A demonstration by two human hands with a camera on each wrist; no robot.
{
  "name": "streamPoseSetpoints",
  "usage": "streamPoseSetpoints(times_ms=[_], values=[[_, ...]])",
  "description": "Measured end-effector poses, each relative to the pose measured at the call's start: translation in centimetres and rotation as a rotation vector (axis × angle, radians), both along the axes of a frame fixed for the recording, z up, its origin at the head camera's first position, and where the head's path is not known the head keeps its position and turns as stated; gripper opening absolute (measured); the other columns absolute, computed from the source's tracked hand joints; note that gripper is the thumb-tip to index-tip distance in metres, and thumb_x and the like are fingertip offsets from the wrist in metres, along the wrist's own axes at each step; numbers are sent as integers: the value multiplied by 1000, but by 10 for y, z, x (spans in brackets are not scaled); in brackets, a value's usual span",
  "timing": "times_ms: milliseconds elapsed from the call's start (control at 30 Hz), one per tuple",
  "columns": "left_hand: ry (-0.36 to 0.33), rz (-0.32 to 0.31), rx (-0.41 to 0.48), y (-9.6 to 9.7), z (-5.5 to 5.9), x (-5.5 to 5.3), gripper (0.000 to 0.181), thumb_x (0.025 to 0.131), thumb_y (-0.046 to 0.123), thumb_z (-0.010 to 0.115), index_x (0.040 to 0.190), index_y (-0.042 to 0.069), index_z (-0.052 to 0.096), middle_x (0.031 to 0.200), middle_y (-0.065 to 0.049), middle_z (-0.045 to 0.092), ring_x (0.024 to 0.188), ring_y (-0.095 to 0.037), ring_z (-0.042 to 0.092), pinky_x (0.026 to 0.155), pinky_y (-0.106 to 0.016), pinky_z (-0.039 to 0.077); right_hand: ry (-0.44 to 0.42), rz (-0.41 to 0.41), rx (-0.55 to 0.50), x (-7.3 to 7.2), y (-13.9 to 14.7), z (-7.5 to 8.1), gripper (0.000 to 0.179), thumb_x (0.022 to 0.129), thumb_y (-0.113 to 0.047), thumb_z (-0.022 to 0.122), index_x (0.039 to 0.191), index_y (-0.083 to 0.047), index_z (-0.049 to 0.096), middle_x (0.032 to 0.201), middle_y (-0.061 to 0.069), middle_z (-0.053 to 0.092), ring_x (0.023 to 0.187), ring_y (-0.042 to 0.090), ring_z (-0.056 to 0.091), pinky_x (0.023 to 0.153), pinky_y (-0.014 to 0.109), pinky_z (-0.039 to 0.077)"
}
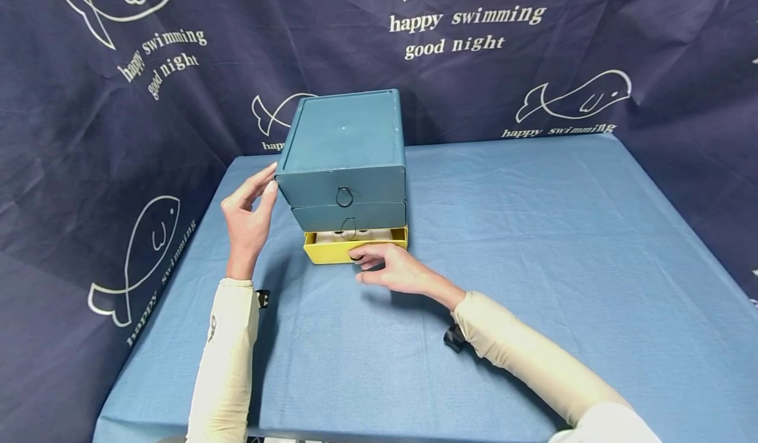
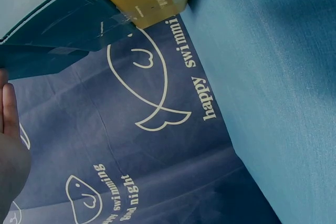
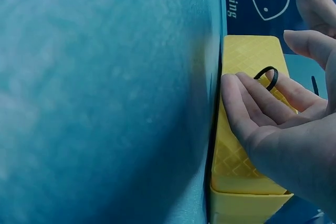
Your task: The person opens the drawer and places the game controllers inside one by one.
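Note:
A stack of drawers point(image 1: 342, 137) has two blue-green drawers above a yellow drawer point(image 1: 328, 253). The yellow drawer is pulled partly out, showing pale things point(image 1: 379, 234) inside. My right hand point(image 1: 393, 268) is at its front, the index finger hooked through a black ring pull point(image 3: 273, 80); the thumb stands apart and the other fingers lie beside the yellow front. My left hand point(image 1: 245, 222) steadies the stack's left side, fingertips at the upper front corner, fingers fairly straight. In the left wrist view only part of this hand point(image 2: 10, 145) shows at the left edge.
Black ring pulls point(image 1: 345, 197) hang on the blue-green drawer fronts. A blue cloth point(image 1: 533, 252) covers the table. Dark blue curtains point(image 1: 462, 87) with white fish prints stand behind and to the left.

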State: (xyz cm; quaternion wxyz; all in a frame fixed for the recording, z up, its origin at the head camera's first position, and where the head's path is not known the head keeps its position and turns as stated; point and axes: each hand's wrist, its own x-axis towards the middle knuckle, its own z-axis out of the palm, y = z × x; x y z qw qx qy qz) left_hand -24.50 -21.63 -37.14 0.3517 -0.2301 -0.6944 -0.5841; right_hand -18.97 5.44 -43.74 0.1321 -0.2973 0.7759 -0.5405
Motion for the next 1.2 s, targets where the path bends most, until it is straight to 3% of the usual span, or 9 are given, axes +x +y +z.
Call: streamPoseSetpoints(times_ms=[600, 1200], values=[[-5, -1, -1, -1, 0, 0, 29, 96, -6, 65, 124, -6, 73, 118, -11, 75, 102, -11, 72, 89, -25, 51, 13, -43, 44, -15, -3, 0, 47, 94, -10, 74, 138, 3, 62, 136, 18, 65, 121, 34, 64, 103, 39, 49], [2, -5, 7, 0, 0, 0, 29, 95, -2, 68, 123, -4, 73, 117, -11, 75, 101, -12, 72, 89, -26, 51, -5, -72, 87, -18, -2, 3, 47, 96, -14, 73, 139, -1, 63, 136, 13, 66, 122, 32, 64, 104, 41, 49]])
